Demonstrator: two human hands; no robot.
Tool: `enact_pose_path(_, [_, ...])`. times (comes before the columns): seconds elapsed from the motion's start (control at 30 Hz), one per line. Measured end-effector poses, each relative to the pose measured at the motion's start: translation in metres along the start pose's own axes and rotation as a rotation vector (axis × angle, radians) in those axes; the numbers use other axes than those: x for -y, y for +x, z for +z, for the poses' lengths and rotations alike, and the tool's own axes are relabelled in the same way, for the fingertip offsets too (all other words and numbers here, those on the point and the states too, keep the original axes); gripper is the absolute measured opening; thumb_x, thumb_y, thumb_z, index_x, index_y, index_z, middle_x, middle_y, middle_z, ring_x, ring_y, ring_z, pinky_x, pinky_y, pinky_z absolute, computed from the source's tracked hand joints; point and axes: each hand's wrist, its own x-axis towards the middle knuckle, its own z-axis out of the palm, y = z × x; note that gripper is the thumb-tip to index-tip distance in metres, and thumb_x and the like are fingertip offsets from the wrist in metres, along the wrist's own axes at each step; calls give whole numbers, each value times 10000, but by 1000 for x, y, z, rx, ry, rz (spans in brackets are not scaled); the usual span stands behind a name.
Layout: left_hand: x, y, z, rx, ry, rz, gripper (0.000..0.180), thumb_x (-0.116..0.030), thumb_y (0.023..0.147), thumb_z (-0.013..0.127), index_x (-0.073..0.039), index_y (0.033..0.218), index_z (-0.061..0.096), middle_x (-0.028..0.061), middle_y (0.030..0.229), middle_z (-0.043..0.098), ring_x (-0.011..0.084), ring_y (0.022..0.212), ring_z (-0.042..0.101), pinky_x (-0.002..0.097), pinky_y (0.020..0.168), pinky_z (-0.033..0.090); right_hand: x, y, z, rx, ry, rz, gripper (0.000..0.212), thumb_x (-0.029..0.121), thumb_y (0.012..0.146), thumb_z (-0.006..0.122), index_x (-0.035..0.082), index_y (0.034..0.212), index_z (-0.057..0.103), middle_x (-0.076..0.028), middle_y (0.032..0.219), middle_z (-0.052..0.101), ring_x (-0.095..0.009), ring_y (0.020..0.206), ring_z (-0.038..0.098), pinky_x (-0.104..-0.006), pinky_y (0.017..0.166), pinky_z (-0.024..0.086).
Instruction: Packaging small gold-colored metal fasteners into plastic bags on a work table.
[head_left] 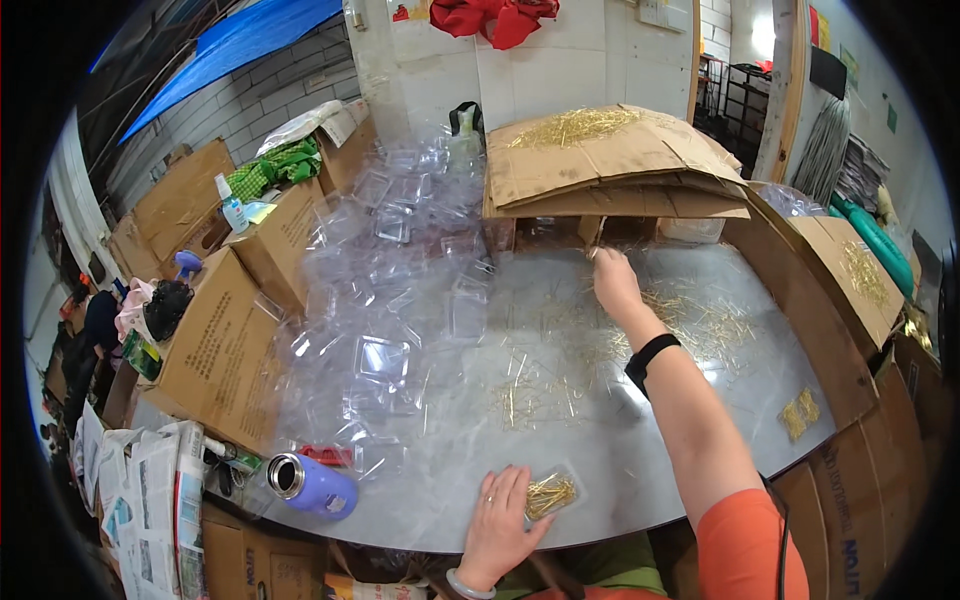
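Observation:
My left hand (500, 522) lies on the grey table (450, 450) near its front edge, fingers stretched out, with thumb and forefinger against a small clear plastic box (552, 494) filled with thin gold pins. My right arm reaches over the table. At the front of the cardboard shelf, my right hand (613, 280) has its fingertips pinched together; a thin pale sliver shows just above them, too small to name. Loose gold pins (700, 322) lie scattered beneath and beside the right forearm. Another patch of pins (530, 392) is spread in the middle of the table.
Many clear plastic boxes (385, 358) pile up on the left. A purple flask (318, 487) stands open at the front left, beside a red object (327, 456). More pins top the cardboard shelf (610, 180). Two small gold packs (799, 413) lie at right. Cardboard cartons (220, 350) border the table.

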Motion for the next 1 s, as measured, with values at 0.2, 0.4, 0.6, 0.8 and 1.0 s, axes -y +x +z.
enact_pose_path(0.2, [-1,-1,-2,-4,-10,15,738,-290,831,826,69,1388,501,244,1348,558,427,1274,532,544,1144,381,29,-2,-17,74,-127,-85,258,180,976,597,107,1213,667,-200,1227,655,-410,1125,629,-464,987,519])
enact_pose_path(0.4, [-2,1,-1,5,-38,27,754,-280,821,833,65,1399,494,239,1359,555,418,1281,533,553,1147,375,34,27,-7,316,9,258,411,217,926,688,49,1293,609,-224,1301,641,-416,1163,644,-483,948,545])
enact_pose_path(0.6, [1,-5,-3,3,-12,17,753,-277,834,820,65,1412,478,239,1373,548,420,1299,520,553,1156,366,76,-3,-20,477,-197,5,443,137,860,702,-4,1270,610,-270,1218,668,-412,1064,688,-489,950,549])
enact_pose_path(0.8, [3,-6,1,1,11,28,756,-281,849,805,69,1424,460,250,1379,532,426,1309,506,545,1165,360,114,-84,-37,960,206,-552,462,234,943,619,36,1358,569,-165,1478,525,-402,1241,592,-498,1047,488])
enact_pose_path(1.0, [4,-10,2,-51,7,28,782,-269,853,798,66,1454,427,258,1366,528,442,1296,488,522,1143,381,107,-164,-102,874,23,-662,553,373,1026,557,68,1482,483,-130,1583,436,-355,1500,350,-572,1195,317])
